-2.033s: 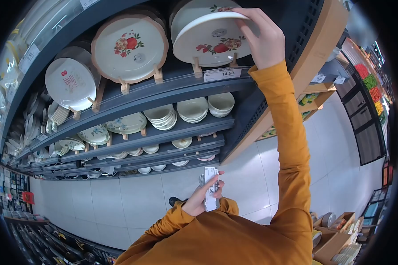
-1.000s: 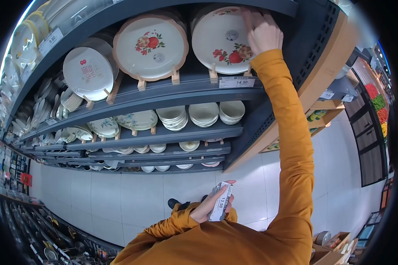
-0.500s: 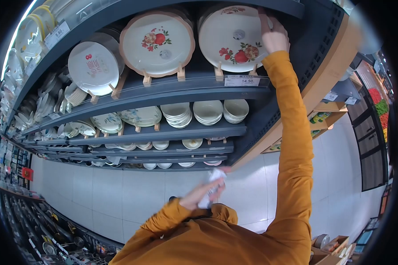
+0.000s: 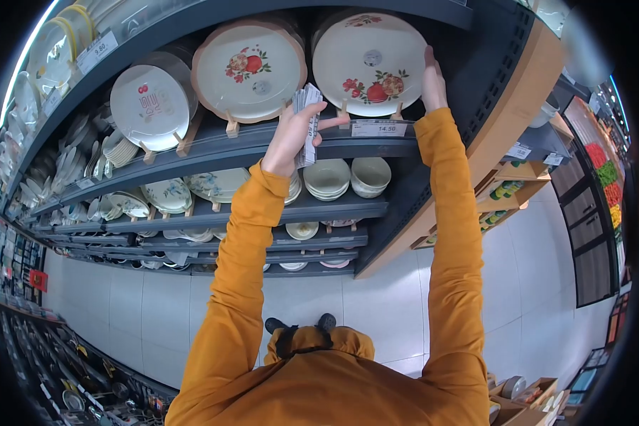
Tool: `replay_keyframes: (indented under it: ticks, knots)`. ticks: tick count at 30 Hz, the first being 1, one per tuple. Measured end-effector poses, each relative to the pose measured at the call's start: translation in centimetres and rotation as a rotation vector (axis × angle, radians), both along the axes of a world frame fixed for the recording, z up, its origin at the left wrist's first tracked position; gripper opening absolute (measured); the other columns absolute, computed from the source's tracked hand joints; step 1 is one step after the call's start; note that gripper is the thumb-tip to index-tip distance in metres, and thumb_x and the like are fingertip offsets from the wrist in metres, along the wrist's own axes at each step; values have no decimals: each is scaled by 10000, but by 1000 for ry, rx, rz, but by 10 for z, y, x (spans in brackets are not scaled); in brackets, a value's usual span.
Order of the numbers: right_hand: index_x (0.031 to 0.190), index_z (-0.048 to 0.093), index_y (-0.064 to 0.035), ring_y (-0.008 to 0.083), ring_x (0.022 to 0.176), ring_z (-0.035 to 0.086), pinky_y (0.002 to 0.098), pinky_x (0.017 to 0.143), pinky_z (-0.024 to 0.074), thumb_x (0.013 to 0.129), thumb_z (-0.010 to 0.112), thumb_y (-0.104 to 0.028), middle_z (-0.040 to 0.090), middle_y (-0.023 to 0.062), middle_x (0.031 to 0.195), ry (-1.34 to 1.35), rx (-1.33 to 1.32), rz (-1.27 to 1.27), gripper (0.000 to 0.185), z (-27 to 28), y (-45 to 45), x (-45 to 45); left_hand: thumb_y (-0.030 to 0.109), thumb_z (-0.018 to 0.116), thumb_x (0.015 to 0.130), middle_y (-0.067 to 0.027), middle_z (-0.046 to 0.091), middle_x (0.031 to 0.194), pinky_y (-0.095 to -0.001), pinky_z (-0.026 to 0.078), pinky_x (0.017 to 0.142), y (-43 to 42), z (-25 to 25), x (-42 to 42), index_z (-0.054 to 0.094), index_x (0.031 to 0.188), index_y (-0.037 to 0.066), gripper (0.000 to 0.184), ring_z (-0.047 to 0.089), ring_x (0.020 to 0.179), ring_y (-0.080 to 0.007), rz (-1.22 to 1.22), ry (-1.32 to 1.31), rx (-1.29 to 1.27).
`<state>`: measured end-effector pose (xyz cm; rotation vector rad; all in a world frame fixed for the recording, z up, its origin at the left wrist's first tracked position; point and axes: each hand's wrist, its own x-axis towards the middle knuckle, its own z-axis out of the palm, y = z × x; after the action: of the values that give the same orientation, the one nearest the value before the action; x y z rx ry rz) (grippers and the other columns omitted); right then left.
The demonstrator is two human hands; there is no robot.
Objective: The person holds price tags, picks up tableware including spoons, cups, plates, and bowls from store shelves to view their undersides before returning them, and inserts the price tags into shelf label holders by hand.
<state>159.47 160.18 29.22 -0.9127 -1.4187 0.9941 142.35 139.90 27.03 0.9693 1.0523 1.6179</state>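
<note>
In my left hand (image 4: 289,136) is a stack of price labels (image 4: 308,128), gripped between thumb and fingers, with the index finger stretched toward the shelf's front edge. That finger points at a price tag (image 4: 378,129) reading 14.50. My right hand (image 4: 433,83) lies along the right rim of a large white plate (image 4: 370,60) with red pomegranate and flower prints, fingers extended upward. This plate leans upright on small wooden pegs (image 4: 396,111). Left of it stands a scalloped plate (image 4: 247,71) with a brown rim and a similar print.
A smaller white plate (image 4: 150,106) with red writing stands further left. On the shelf below are stacked bowls (image 4: 326,179) and patterned plates (image 4: 168,194). A wooden shelf post (image 4: 512,77) rises at the right. Tiled floor (image 4: 376,305) lies beneath, with kitchen utensils (image 4: 57,369) at lower left.
My left hand has risen from near my waist to the shelf edge with the label stack. My right hand has slid down from the plate's top right to its right rim.
</note>
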Motion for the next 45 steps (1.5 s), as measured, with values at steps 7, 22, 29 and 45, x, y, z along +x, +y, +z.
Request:
replay_keyframes:
  ticks: [7, 22, 29, 45]
  knots:
    - [1386, 373, -36, 243, 1275, 402, 325, 1051, 294, 934, 451, -497, 443, 129, 1369, 304, -85, 86, 651, -5, -2, -4, 111, 418, 931, -151, 505, 1259, -193, 391, 442, 13, -3, 2, 343, 1255, -39, 365, 646, 1011, -208, -75, 16, 51]
    - [1363, 385, -13, 208, 1247, 415, 313, 1047, 293, 917, 509, -474, 467, 98, 1325, 503, -59, 176, 652, -4, -12, -7, 120, 458, 920, -166, 490, 1182, -203, 374, 426, 24, -10, -3, 252, 1311, 15, 454, 668, 939, -251, 4, 3, 93]
    - [1394, 324, -18, 229, 1303, 361, 373, 1061, 279, 900, 472, -561, 401, 121, 1396, 348, -93, 165, 749, -10, -11, -6, 142, 452, 917, -232, 449, 1294, -211, 386, 417, 20, 2, -6, 173, 1380, -32, 568, 682, 906, -242, -45, 247, -18]
    - [1412, 196, 17, 377, 1190, 484, 368, 1001, 366, 845, 497, -583, 465, 272, 1291, -290, 274, -3, 879, -18, -27, 13, 215, 479, 936, -276, 602, 1029, -154, 384, 389, 12, 11, -11, 352, 1200, -127, 451, 688, 874, -247, -271, 195, -314]
